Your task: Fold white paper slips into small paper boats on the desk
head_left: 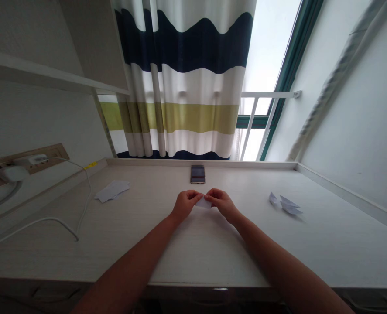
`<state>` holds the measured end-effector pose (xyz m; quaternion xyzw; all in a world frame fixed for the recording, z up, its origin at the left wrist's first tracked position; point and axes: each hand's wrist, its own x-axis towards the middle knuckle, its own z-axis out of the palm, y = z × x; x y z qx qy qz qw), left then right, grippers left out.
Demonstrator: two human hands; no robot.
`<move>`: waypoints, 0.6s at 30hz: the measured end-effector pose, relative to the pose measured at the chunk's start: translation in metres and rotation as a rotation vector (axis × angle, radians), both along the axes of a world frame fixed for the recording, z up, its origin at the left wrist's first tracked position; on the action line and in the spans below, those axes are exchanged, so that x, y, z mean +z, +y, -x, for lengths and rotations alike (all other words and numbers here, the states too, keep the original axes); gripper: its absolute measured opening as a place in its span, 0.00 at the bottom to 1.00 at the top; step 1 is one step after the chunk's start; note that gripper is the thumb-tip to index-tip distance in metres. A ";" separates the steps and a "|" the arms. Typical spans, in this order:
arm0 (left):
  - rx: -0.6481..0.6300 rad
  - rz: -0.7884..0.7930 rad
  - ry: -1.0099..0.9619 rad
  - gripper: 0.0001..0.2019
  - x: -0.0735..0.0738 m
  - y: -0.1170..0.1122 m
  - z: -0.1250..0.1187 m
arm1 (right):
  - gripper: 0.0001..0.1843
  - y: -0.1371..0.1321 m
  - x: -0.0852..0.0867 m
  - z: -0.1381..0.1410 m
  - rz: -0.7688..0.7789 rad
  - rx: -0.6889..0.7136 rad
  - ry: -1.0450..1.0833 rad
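My left hand (184,205) and my right hand (222,204) meet above the middle of the pale wood-grain desk (193,248). Between their fingertips, both hands pinch a small piece of white paper (203,203), partly hidden by my fingers. Its folds are hard to make out. To the right lie several small folded white paper shapes (289,205), and a loose stack of white paper slips (112,191) sits to the left. Neither hand touches these.
A smartphone (197,174) lies face up near the desk's back edge. A white cable (72,218) runs across the left of the desk from a wall socket panel (26,165) with a plug in it. Behind the desk hangs a striped curtain (183,87).
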<state>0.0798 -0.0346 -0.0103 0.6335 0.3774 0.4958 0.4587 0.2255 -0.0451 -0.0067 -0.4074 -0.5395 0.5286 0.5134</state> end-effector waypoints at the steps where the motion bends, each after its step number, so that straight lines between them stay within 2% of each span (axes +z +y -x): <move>1: -0.001 0.000 0.003 0.12 0.001 -0.001 0.000 | 0.13 0.000 0.000 0.000 -0.012 0.000 0.000; 10: 0.089 0.038 -0.069 0.12 0.007 -0.002 0.001 | 0.13 -0.003 0.006 0.000 0.025 -0.057 0.027; 18: 0.115 0.106 -0.140 0.12 0.007 -0.001 0.000 | 0.14 0.000 0.004 -0.002 -0.048 -0.069 0.000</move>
